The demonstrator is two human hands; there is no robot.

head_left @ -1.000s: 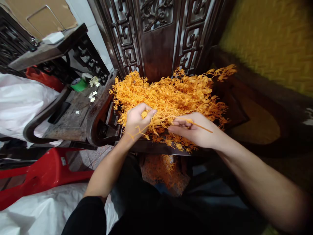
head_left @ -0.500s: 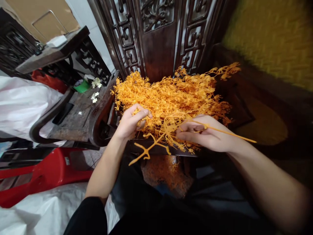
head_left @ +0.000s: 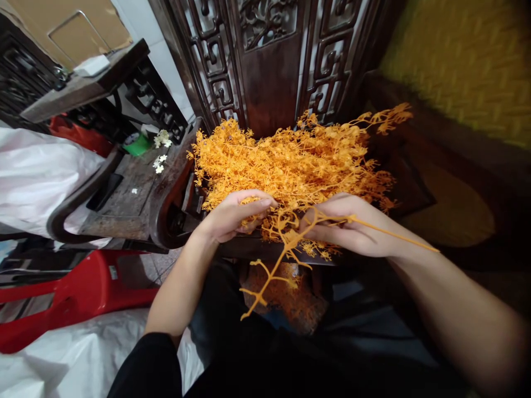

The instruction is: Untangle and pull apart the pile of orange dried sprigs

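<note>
A large heap of orange, branching artificial sprigs (head_left: 282, 160) lies on a dark wooden seat in front of me. Between my hands is one orange branched stem (head_left: 271, 273), its forked end hanging toward my lap and its thin end lying across my right wrist. My right hand (head_left: 344, 224) is closed on this stem. Small orange pieces show inside the curled fingers of my left hand (head_left: 240, 214), which is close beside the stem's branches at the heap's front edge.
Left of the heap, a wooden armrest chair (head_left: 120, 204) holds green tape (head_left: 136, 145), pale flowers (head_left: 160, 163) and a dark flat object. A red plastic stool (head_left: 93, 284) and white sacks (head_left: 41, 177) are farther left. Orange scraps (head_left: 290, 298) lie below, between my knees.
My left hand has moved right, nearer my right hand. The forked end of the stem has swung down and to the right. My right hand has stayed nearly in place, still closed.
</note>
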